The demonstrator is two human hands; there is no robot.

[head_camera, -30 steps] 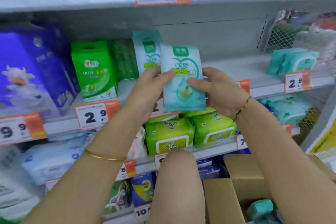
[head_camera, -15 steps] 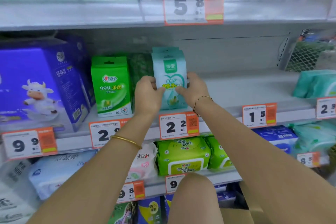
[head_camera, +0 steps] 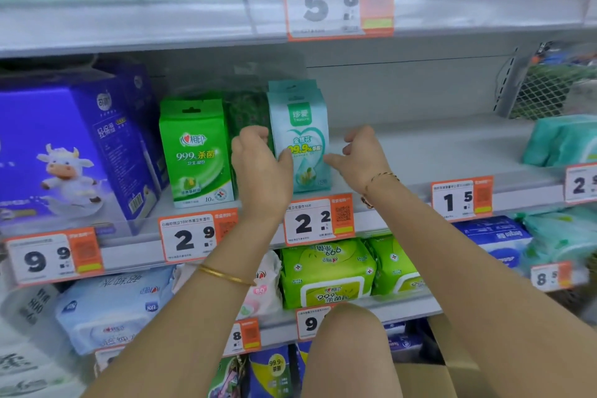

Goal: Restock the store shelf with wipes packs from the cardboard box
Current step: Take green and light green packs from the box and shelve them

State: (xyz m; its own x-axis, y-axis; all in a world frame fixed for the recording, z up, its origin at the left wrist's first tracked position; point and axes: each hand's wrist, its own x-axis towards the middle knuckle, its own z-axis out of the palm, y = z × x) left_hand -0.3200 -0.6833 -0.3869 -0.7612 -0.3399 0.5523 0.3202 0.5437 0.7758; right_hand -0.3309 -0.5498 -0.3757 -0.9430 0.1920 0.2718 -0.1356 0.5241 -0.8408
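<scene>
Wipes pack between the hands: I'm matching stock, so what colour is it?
Wipes pack: pale teal and white, green logo; head view.

A shop aisle: tiered metal shelves (head_camera: pixel 436 147), orange price tags (head_camera: pixel 318 223), rows of packaged wipes (head_camera: pixel 326 271).

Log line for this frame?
step: shelving | pack: upright on shelf | left hand: pinches pack's left edge | right hand: loose, holds nothing, beside pack

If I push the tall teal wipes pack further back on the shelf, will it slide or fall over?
The teal wipes pack stands tall on a narrow base, so a high push would probably tip it. Its glossy film likely slides easily.
</scene>
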